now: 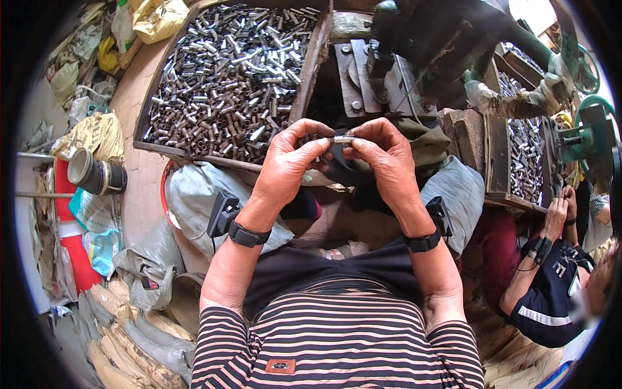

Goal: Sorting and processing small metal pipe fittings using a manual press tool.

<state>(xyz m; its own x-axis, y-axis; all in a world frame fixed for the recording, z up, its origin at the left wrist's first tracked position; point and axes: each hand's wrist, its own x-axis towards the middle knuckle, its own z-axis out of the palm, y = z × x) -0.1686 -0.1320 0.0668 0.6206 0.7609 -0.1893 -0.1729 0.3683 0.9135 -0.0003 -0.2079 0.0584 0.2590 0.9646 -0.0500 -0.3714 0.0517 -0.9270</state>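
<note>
My left hand (pixel 293 154) and my right hand (pixel 382 150) meet in front of me. A short, shiny metal tube (pixel 343 139) lies level between them, with thumbs and fingertips pinching its two ends. Behind the left fingers something dark shows, perhaps more tubes, too hidden to make out. Just beyond my left hand stands a large tray (pixel 194 157) heaped with small metal tubes (pixel 227 84), some bright and some brownish. Past my right hand is a machine with a steel plate fixture (pixel 374 81), bolted down and dark with grease.
A wooden box (pixel 497 162) of similar tubes (pixel 525 155) stands at the right, where a co-worker's hands (pixel 558 211) are close together. Grey cloth (pixel 204 194) hangs by my left knee. Sacks (pixel 152 266) and a dark cylindrical container (pixel 97 174) are at the left.
</note>
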